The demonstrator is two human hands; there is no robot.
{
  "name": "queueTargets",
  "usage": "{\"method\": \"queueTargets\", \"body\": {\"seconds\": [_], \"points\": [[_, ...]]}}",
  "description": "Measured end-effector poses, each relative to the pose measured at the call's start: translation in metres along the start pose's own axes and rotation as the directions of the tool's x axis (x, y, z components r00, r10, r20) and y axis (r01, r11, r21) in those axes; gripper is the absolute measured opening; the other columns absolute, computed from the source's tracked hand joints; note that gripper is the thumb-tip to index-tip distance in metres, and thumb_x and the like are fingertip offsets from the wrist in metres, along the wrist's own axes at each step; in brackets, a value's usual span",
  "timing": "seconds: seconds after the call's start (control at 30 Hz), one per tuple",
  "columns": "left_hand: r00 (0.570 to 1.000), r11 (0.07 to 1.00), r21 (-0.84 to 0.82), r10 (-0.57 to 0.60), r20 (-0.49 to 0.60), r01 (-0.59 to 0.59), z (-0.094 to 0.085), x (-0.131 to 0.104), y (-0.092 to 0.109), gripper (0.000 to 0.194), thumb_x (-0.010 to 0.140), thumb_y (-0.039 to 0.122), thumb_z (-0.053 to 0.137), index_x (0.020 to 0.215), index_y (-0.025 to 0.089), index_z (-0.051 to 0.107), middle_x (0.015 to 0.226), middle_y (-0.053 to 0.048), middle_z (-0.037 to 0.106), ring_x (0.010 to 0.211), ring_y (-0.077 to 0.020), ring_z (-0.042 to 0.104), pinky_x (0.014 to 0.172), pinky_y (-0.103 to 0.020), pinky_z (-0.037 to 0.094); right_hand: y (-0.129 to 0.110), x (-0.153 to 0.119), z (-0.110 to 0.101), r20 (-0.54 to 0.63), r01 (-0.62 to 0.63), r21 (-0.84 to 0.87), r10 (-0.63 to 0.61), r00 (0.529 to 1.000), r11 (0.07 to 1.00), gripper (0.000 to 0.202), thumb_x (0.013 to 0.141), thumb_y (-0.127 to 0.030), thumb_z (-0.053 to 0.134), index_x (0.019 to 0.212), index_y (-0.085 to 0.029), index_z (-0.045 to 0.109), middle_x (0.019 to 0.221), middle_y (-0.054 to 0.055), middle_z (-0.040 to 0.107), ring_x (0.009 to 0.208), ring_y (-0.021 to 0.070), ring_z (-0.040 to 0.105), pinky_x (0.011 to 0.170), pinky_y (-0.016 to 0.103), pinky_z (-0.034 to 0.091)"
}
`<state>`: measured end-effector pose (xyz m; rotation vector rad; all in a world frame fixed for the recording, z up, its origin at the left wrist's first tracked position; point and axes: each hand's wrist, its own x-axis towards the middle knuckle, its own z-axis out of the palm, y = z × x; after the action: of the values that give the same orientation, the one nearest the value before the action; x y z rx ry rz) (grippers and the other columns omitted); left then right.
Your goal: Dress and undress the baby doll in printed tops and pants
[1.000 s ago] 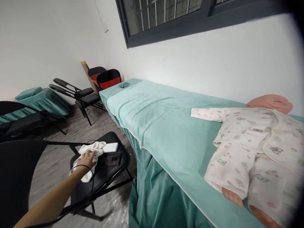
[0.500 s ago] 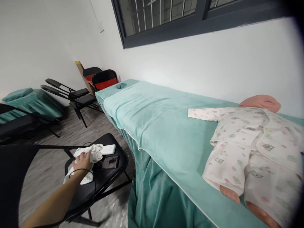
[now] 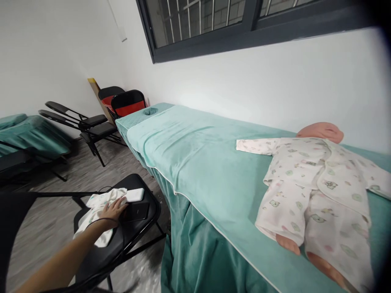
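My left hand (image 3: 112,209) lies on a white printed cloth (image 3: 104,199) on the seat of a black folding chair (image 3: 143,211). Its fingers are stretched out and fairly flat, reaching toward a black smartphone (image 3: 139,211). Beyond the fingertips is a white slab-like device (image 3: 135,195). A thin dark cable passes over my wrist. On the right of the massage bed (image 3: 207,171), a baby doll (image 3: 320,131) lies on its back in a white patterned top (image 3: 305,162) and pants (image 3: 284,209). My right hand is out of the picture.
Green drapery (image 3: 195,248) hangs down the bed's near side. Folding chairs (image 3: 100,130) stand past the bed's far end, and another green-covered bed (image 3: 39,130) is at the far left. A barred window (image 3: 198,20) is set in the wall above.
My left hand has gone from gripping the bunched cloth to lying flatter, nearer the phone. The cloth is now more spread out. The view has shifted slightly right.
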<state>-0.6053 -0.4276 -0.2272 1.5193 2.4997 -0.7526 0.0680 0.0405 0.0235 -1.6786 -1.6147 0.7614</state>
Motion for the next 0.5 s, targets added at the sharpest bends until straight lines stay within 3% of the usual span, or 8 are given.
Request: {"method": "queueTargets", "body": {"seconds": [0.07, 0.17, 0.2, 0.23, 0.3, 0.37, 0.43, 0.5], "points": [[0.999, 1.000, 0.009, 0.009, 0.045, -0.010, -0.005, 0.003, -0.003, 0.100, 0.051, 0.002, 0.064, 0.146, 0.027, 0.046, 0.166, -0.011, 0.016, 0.153, -0.0344, 0.013, 0.119, -0.060, 0.011, -0.002, -0.014, 0.001, 0.043, 0.034, 0.002, -0.034, 0.998, 0.999, 0.033, 0.085, -0.026, 0.043, 0.065, -0.021, 0.069, 0.094, 0.009, 0.075, 0.094, 0.0161, 0.068, 0.074, 0.023, 0.045], [0.999, 1.000, 0.002, 0.002, 0.050, -0.002, -0.010, 0.007, -0.003, 0.099, 0.048, 0.006, 0.073, 0.142, 0.023, 0.051, 0.166, -0.015, 0.015, 0.152, -0.0379, 0.011, 0.118, -0.063, 0.011, 0.005, -0.044, 0.004, 0.086, 0.067, 0.008, -0.068, 0.994, 0.998, 0.048, 0.088, -0.028, 0.033, 0.061, -0.014, 0.070, 0.098, 0.014, 0.075, 0.098, 0.0174, 0.069, 0.075, 0.025, 0.045], [0.999, 1.000, -0.003, -0.001, 0.046, 0.001, -0.012, 0.008, -0.003, 0.097, 0.048, 0.007, 0.075, 0.141, 0.021, 0.052, 0.166, -0.016, 0.015, 0.152, -0.0384, 0.012, 0.118, -0.063, 0.011, 0.010, -0.057, 0.007, 0.093, 0.072, 0.008, -0.072, 0.993, 0.997, 0.061, 0.089, -0.029, 0.020, 0.056, -0.012, 0.069, 0.091, 0.014, 0.074, 0.103, 0.0184, 0.070, 0.074, 0.026, 0.045], [0.999, 1.000, -0.009, -0.002, 0.035, 0.002, -0.012, 0.008, -0.002, 0.096, 0.048, 0.008, 0.075, 0.140, 0.020, 0.053, 0.165, -0.017, 0.017, 0.151, -0.0385, 0.013, 0.118, -0.063, 0.011, 0.017, -0.071, 0.012, 0.098, 0.073, 0.013, -0.074, 0.992, 0.997, 0.052, 0.090, -0.029, 0.031, 0.058, -0.013, 0.069, 0.091, 0.014, 0.075, 0.101, 0.0210, 0.070, 0.075, 0.027, 0.047], [1.000, 1.000, -0.018, -0.007, 0.019, 0.008, -0.014, 0.008, -0.002, 0.095, 0.047, 0.007, 0.076, 0.138, 0.019, 0.054, 0.164, -0.018, 0.021, 0.150, -0.0388, 0.017, 0.118, -0.062, 0.011, 0.034, -0.105, 0.025, 0.109, 0.066, 0.010, -0.067, 0.992, 0.998, 0.030, 0.083, -0.028, 0.052, 0.063, -0.017, 0.071, 0.091, 0.013, 0.075, 0.098, 0.0217, 0.070, 0.078, 0.025, 0.048], [1.000, 1.000, -0.017, -0.007, 0.011, 0.007, -0.014, 0.008, -0.002, 0.094, 0.046, 0.010, 0.078, 0.137, 0.020, 0.055, 0.163, -0.018, 0.024, 0.150, -0.0391, 0.019, 0.119, -0.060, 0.011, 0.053, -0.142, 0.043, 0.124, 0.053, 0.007, -0.054, 0.991, 0.999, 0.021, 0.080, -0.025, 0.056, 0.066, -0.019, 0.072, 0.090, 0.011, 0.075, 0.096, 0.0207, 0.070, 0.080, 0.024, 0.047], [1.000, 1.000, -0.005, 0.003, 0.010, -0.003, -0.014, 0.008, -0.003, 0.095, 0.047, 0.014, 0.079, 0.138, 0.023, 0.055, 0.163, -0.017, 0.023, 0.149, -0.0401, 0.019, 0.118, -0.060, 0.014, 0.069, -0.179, 0.064, 0.138, 0.036, 0.002, -0.036, 0.990, 0.999, 0.025, 0.081, -0.025, 0.053, 0.065, -0.019, 0.071, 0.088, 0.011, 0.075, 0.094, 0.0205, 0.070, 0.080, 0.026, 0.048], [1.000, 1.000, 0.007, 0.017, 0.011, -0.018, -0.014, 0.008, -0.004, 0.094, 0.048, 0.019, 0.079, 0.139, 0.025, 0.054, 0.163, -0.015, 0.022, 0.149, -0.0407, 0.019, 0.117, -0.061, 0.017, 0.081, -0.214, 0.083, 0.151, 0.018, -0.006, -0.017, 0.988, 1.000, 0.048, 0.089, -0.027, 0.033, 0.058, -0.020, 0.070, 0.080, 0.010, 0.072, 0.100, 0.0183, 0.071, 0.076, 0.026, 0.047]]}}
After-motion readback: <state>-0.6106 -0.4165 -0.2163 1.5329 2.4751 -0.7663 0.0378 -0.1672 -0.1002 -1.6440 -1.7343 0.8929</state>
